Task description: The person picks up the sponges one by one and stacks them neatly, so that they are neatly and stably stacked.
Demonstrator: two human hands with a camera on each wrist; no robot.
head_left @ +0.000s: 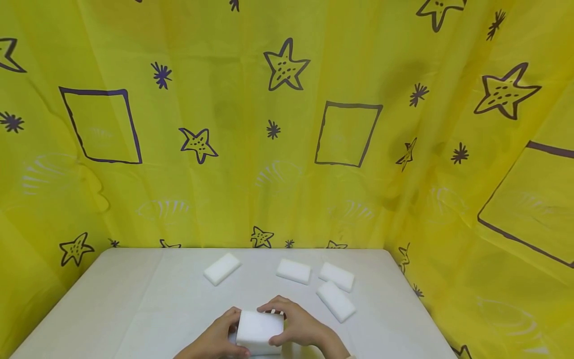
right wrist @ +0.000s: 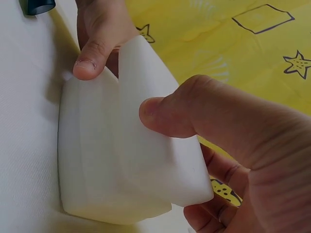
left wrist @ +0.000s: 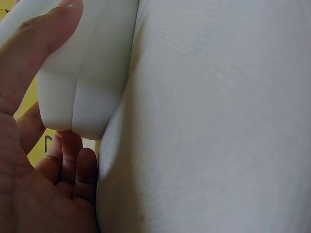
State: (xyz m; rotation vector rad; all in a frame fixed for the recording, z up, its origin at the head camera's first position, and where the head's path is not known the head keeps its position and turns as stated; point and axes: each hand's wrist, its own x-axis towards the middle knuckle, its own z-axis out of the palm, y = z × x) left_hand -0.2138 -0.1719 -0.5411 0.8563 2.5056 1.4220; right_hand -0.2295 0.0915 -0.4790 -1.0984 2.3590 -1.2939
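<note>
Near the table's front edge stands a stack of white sponges [right wrist: 92, 145], with seams between its layers. The left hand [head_left: 216, 336] grips the left end of this stack, its thumb on the near side and other fingers curled behind the end, as the left wrist view shows. A top white sponge [right wrist: 160, 150] lies on the stack, slightly askew and overhanging at one end in the right wrist view. My right hand [head_left: 298, 324] holds it between the thumb on the near face and fingers on the far side. Those far fingers are partly hidden behind the sponge.
Farther back on the white table [head_left: 148, 309], a single sponge [head_left: 222, 269] lies left of centre. Right of centre lie another sponge [head_left: 293, 271] and two close together, a rear one [head_left: 337, 276] and a front one [head_left: 336, 301]. A yellow patterned curtain [head_left: 242, 189] surrounds the table.
</note>
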